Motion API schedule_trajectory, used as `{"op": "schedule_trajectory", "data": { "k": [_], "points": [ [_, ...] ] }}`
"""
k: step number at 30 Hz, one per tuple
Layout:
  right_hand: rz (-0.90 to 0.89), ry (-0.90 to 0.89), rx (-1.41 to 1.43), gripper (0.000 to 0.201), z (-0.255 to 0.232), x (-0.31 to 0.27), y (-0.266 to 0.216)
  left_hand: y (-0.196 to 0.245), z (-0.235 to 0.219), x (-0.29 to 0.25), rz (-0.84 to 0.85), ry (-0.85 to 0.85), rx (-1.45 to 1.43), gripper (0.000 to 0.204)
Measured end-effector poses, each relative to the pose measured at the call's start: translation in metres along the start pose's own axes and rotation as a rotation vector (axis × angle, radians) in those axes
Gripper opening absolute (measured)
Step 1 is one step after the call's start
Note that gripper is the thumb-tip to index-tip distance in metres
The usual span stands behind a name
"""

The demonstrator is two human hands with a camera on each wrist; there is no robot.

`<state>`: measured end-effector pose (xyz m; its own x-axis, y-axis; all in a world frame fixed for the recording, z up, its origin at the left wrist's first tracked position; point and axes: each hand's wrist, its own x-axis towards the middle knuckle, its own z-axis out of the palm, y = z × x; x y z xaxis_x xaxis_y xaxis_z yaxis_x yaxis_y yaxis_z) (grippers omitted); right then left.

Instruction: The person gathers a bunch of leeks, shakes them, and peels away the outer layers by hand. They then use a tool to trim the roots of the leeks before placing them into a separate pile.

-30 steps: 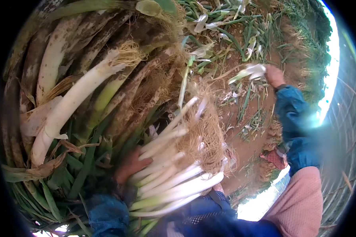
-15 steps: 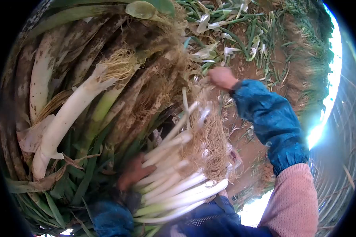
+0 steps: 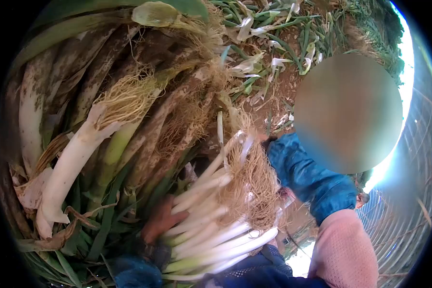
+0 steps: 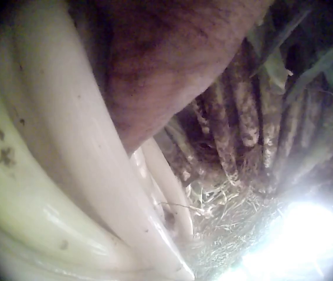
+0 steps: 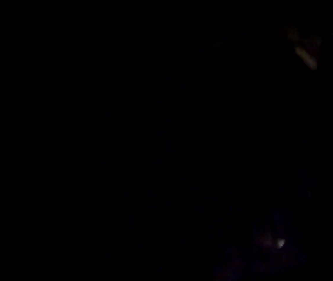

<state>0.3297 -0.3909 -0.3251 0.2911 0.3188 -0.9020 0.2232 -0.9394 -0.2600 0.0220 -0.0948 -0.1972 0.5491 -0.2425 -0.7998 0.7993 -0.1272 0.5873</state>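
Observation:
My left hand (image 3: 161, 221) grips a bunch of peeled green onions (image 3: 211, 235), its thumb lying across the white stems. They fan out to the right, ending in a tangle of pale roots (image 3: 257, 177). The left wrist view shows this hand (image 4: 172, 58) against smooth white stems (image 4: 90, 140). Only a sliver of my right hand (image 3: 263, 138) shows beside the roots, at the end of a blue sleeve (image 3: 297, 163). The rest of it is hidden, and I cannot tell what it holds. The right wrist view is almost black.
A heap of soil-stained, unpeeled onions (image 3: 173, 110) fills the left side. One thick, pale onion (image 3: 74, 168) lies on top. Stripped leaves and skins (image 3: 254, 62) litter the brown ground (image 3: 283, 86) behind. A blurred round patch (image 3: 348, 113) covers the upper right.
My right hand has swung in from the far right, where it held a white-and-green strip of skin, then down toward the roots. That strip no longer shows. My left hand keeps its grip.

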Motion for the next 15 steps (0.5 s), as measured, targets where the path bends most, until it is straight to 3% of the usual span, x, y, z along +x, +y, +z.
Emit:
{"op": "schedule_trajectory", "data": {
  "k": [3,5,6,8,9,12,13,15],
  "points": [
    [-0.185,0.110,-0.256,0.036,-0.003,0.010,0.007,0.008,0.000,-0.004,-0.055,-0.010,-0.071,0.054],
    [-0.097,0.174,-0.305,0.026,-0.023,0.003,-0.007,0.004,0.001,-0.005,0.003,0.011,-0.091,0.053],
    [-0.112,0.311,-0.413,0.018,-0.022,0.002,-0.009,0.008,-0.002,-0.006,-0.018,0.001,-0.022,0.053],
    [-0.028,0.544,-0.241,0.024,-0.055,-0.011,-0.023,0.019,-0.005,-0.007,-0.060,-0.010,0.108,0.053],
    [0.214,0.537,-0.533,0.024,-0.082,0.014,0.014,0.016,-0.006,-0.005,-0.054,-0.030,0.108,0.053],
    [0.162,0.915,-0.637,0.025,-0.226,0.000,0.081,-0.009,0.005,0.003,-0.037,-0.038,0.016,0.053],
    [0.170,0.969,-0.741,0.029,-0.266,-0.015,0.086,-0.023,0.014,0.005,-0.026,-0.015,-0.074,0.054],
    [0.142,0.873,-0.911,0.040,-0.299,-0.050,0.055,-0.021,0.020,0.002,-0.027,-0.009,-0.105,0.055]
  ]
}}
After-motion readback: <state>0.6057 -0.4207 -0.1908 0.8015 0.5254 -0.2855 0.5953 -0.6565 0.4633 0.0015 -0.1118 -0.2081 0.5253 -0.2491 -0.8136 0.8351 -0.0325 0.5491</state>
